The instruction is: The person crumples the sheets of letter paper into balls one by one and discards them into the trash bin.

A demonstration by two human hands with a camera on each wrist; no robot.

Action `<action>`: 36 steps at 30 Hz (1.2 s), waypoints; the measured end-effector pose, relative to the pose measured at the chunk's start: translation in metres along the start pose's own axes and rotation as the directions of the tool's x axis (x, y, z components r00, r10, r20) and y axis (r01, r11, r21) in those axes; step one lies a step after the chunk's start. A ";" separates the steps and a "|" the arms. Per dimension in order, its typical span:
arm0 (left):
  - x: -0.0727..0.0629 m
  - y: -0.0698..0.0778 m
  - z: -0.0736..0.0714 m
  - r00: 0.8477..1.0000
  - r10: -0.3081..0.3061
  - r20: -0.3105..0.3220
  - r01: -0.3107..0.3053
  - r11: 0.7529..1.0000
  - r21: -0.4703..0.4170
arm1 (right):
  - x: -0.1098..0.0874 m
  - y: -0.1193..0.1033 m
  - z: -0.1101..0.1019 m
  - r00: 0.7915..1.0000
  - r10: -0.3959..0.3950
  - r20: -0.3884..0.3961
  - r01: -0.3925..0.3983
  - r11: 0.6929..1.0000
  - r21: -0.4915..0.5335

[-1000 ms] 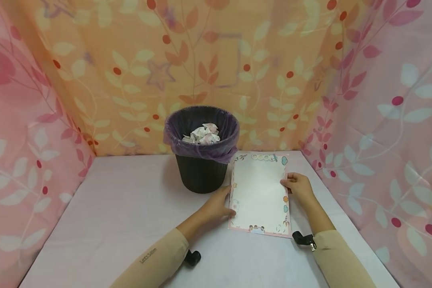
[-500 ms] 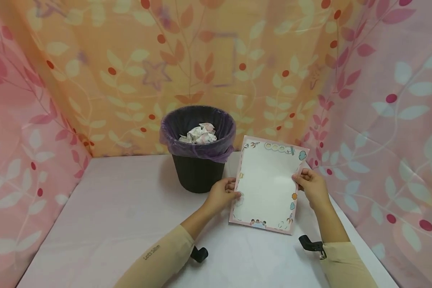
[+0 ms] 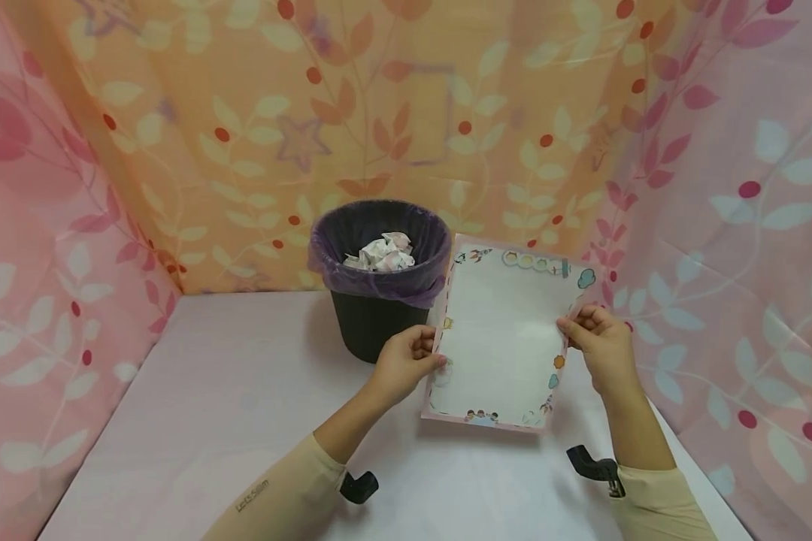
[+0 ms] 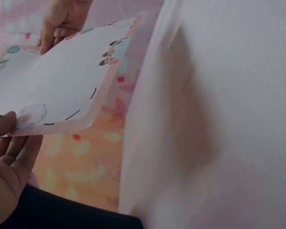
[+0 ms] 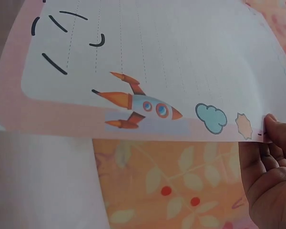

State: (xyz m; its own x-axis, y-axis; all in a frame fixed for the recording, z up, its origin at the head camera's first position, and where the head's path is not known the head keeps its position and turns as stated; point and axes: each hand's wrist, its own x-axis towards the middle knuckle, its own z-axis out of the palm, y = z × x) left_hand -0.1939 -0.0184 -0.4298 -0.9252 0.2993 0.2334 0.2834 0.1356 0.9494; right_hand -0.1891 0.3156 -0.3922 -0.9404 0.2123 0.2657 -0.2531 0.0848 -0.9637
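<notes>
A sheet of paper (image 3: 501, 338) with a pink border and small printed drawings is held up off the table, tilted, its far edge higher. My left hand (image 3: 406, 364) pinches its left edge between thumb and fingers. On the opposite edge my right hand (image 3: 601, 349) grips it the same way. The right wrist view shows a printed rocket and faint dotted lines on the paper (image 5: 133, 57). In the left wrist view both the left hand (image 4: 9, 176) and the right hand (image 4: 64, 21) pinch the sheet's edges.
Behind my left hand stands a black bin (image 3: 379, 323) lined with a purple bag (image 3: 331, 263). Crumpled paper (image 3: 382, 252) lies inside it. The white table (image 3: 243, 391) is bounded by an orange patterned curtain (image 3: 257, 150) at the back and pink ones at the sides.
The paper has risen from lying on the table to being held in the air, tilted. Both hands have lifted with it, the right one moving further right.
</notes>
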 end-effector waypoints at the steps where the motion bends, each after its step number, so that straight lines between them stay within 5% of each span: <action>1: -0.003 0.003 -0.004 1.000 0.012 -0.003 -0.012 1.000 0.001 | -0.001 -0.004 0.003 1.000 -0.018 0.007 0.018 1.000 0.017; 13: -0.042 0.024 -0.062 0.998 0.011 -0.058 -0.013 0.999 -0.032 | -0.015 -0.029 0.051 0.980 -0.137 0.146 0.130 0.990 0.056; 22: -0.067 0.030 -0.096 0.990 -0.039 -0.137 0.038 0.999 -0.008 | -0.022 -0.027 0.091 0.939 -0.222 0.263 0.206 0.975 0.085; 36: -0.079 0.038 -0.117 0.977 -0.005 -0.212 0.015 0.999 0.046 | -0.026 -0.026 0.120 0.912 -0.274 0.306 0.262 0.962 0.081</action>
State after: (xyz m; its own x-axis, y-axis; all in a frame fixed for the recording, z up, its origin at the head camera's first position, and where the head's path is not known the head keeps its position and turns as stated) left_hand -0.1396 -0.1475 -0.3880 -0.9591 0.0918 0.2676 0.2805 0.1837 0.9421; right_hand -0.1857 0.1907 -0.3768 -0.8575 -0.1273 0.4984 -0.5081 0.0583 -0.8593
